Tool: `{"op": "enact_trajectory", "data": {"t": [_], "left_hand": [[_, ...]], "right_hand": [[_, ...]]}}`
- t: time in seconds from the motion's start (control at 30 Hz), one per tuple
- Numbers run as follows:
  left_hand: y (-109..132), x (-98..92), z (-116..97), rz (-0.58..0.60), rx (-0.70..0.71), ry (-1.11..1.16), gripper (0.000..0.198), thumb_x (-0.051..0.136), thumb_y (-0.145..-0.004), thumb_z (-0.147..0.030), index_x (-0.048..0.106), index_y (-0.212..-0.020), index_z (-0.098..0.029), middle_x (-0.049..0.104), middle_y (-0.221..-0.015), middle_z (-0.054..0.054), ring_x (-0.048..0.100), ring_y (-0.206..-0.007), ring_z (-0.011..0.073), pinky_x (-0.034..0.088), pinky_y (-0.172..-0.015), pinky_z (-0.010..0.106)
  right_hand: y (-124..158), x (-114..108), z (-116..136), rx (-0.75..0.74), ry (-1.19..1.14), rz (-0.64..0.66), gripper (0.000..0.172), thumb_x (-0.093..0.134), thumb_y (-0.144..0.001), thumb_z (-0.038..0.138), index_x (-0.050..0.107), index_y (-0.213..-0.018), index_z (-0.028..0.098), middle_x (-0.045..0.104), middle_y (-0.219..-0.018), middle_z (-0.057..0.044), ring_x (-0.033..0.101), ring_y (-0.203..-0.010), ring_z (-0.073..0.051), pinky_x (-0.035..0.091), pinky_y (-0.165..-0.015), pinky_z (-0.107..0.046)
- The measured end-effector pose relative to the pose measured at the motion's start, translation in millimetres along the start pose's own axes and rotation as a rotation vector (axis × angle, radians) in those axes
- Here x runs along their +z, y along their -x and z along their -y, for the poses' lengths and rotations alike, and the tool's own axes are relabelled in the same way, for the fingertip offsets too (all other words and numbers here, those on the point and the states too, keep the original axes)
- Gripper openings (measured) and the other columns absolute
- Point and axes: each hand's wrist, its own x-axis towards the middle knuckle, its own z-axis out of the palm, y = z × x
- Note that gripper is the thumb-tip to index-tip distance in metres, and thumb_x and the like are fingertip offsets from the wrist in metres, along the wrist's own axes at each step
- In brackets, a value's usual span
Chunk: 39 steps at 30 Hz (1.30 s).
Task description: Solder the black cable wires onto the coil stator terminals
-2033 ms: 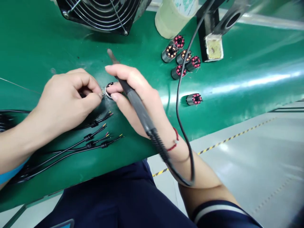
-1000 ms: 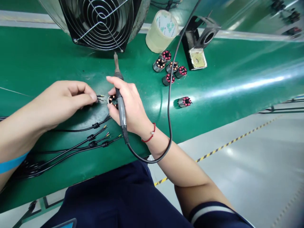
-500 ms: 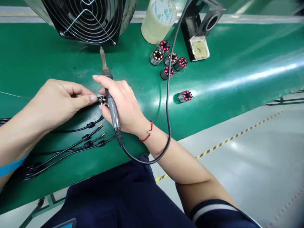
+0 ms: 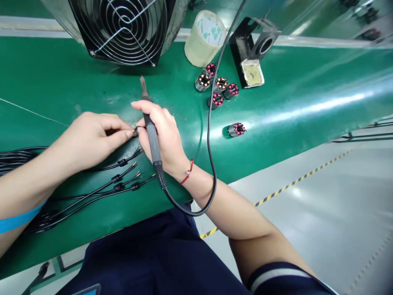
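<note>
Workpiece (image 4: 135,130), mostly hidden, is at the tips of left hand (image 4: 98,136), pinched on it, and right hand (image 4: 164,133), half-curled, holding soldering iron (image 4: 153,141). Positioning seems the present step; next move probably calls for steady fingers.

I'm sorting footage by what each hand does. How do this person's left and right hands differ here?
The right hand holds the soldering iron; the left hand holds no such tool and pinches thin wires. The left hand's arm wears a blue band; the right hand's wrist, a red bracelet. Both hands are close together over the green table.
</note>
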Motion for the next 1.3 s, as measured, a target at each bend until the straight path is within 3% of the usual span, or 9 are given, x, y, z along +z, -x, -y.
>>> {"op": "enact_trajectory", "data": {"t": [0.13, 0.3, 0.57, 0.7, 0.8, 0.9, 1.0, 1.17, 1.3], "left_hand": [[0.7, 2.3, -1.1, -0.012, 0.155, -0.142, 0.039, 0.048, -0.086, -0.046, 0.079, -0.084, -0.023, 0.076, -0.089, 0.007, 0.067, -0.088, 0.0271, 0.050, -0.088, 0.040], [0.0, -7.8, 0.7, -0.219, 0.068, -0.172, 0.045, 0.045, -0.092, -0.045, 0.080, -0.098, -0.017, 0.077, -0.102, 0.010, 0.067, -0.099, 0.0291, 0.049, -0.100, 0.044], [5.1, -49.8, -19.2, -0.343, -0.127, -0.123, 0.038, 0.054, -0.087, -0.046, 0.077, -0.097, -0.016, 0.068, -0.075, 0.002, 0.052, -0.066, 0.0162, 0.044, -0.072, 0.032], [13.1, -103.4, -7.1, -0.188, -0.173, -0.325, 0.032, 0.064, -0.083, -0.045, 0.078, -0.095, -0.018, 0.067, -0.069, -0.001, 0.050, -0.063, 0.0133, 0.043, -0.076, 0.032], [28.5, -132.0, 22.5, 0.034, -0.374, -0.479, 0.028, 0.076, -0.074, -0.039, 0.079, -0.097, -0.022, 0.058, -0.055, -0.007, 0.047, -0.055, 0.0133, 0.041, -0.072, 0.028], [52.0, -140.3, 54.8, 0.123, -0.575, -0.505, 0.026, 0.079, -0.067, -0.029, 0.077, -0.091, -0.022, 0.060, -0.054, -0.006, 0.051, -0.055, 0.0170, 0.037, -0.064, 0.026], [73.7, -140.3, 80.0, 0.138, -0.528, -0.463, 0.022, 0.073, -0.071, -0.040, 0.074, -0.087, -0.025, 0.065, -0.060, -0.003, 0.057, -0.058, 0.0202, 0.037, -0.060, 0.025], [80.1, -152.1, 98.2, -0.163, -0.402, -0.625, 0.025, 0.057, -0.081, -0.048, 0.066, -0.088, -0.027, 0.074, -0.078, 0.002, 0.062, -0.070, 0.0235, 0.036, -0.061, 0.026], [63.8, -148.3, 73.5, -0.475, -0.400, -0.538, 0.018, 0.061, -0.080, -0.042, 0.060, -0.084, -0.024, 0.066, -0.075, 0.003, 0.052, -0.067, 0.0230, 0.027, -0.062, 0.029]], "right_hand": [[-1.0, 3.2, -4.4, 0.023, -0.121, -0.041, 0.044, 0.049, -0.094, 0.012, 0.050, -0.137, 0.025, 0.075, -0.106, 0.000, 0.069, -0.106, -0.018, 0.053, -0.109, -0.035], [5.0, -4.5, -10.4, 0.010, -0.201, -0.146, 0.050, 0.048, -0.090, 0.014, 0.046, -0.139, 0.023, 0.073, -0.120, -0.006, 0.068, -0.114, -0.021, 0.053, -0.112, -0.042], [12.1, -13.0, -7.8, -0.034, -0.054, -0.024, 0.049, 0.057, -0.088, 0.022, 0.054, -0.138, 0.021, 0.074, -0.114, -0.010, 0.065, -0.107, -0.029, 0.054, -0.102, -0.049], [14.3, -11.5, -8.9, 0.018, -0.063, -0.078, 0.050, 0.059, -0.087, 0.023, 0.056, -0.137, 0.020, 0.073, -0.111, -0.011, 0.063, -0.102, -0.030, 0.054, -0.098, -0.049], [16.6, -12.2, -8.1, 0.039, -0.047, -0.088, 0.049, 0.058, -0.089, 0.022, 0.056, -0.137, 0.021, 0.073, -0.111, -0.012, 0.062, -0.100, -0.030, 0.054, -0.096, -0.051], [18.3, -13.1, -7.2, 0.036, -0.009, -0.101, 0.047, 0.058, -0.090, 0.024, 0.057, -0.137, 0.020, 0.073, -0.109, -0.013, 0.063, -0.098, -0.031, 0.055, -0.094, -0.052], [17.8, -11.1, -7.2, 0.067, -0.004, -0.109, 0.047, 0.060, -0.090, 0.025, 0.059, -0.137, 0.019, 0.074, -0.108, -0.013, 0.067, -0.097, -0.032, 0.058, -0.090, -0.051], [13.8, -2.7, -7.2, 0.106, -0.222, -0.099, 0.051, 0.057, -0.091, 0.020, 0.052, -0.142, 0.023, 0.072, -0.131, -0.014, 0.076, -0.106, -0.025, 0.064, -0.093, -0.041], [13.9, -0.7, -6.9, 0.005, -0.308, -0.105, 0.052, 0.057, -0.090, 0.016, 0.050, -0.142, 0.024, 0.072, -0.133, -0.014, 0.075, -0.118, -0.025, 0.064, -0.099, -0.041]]}}
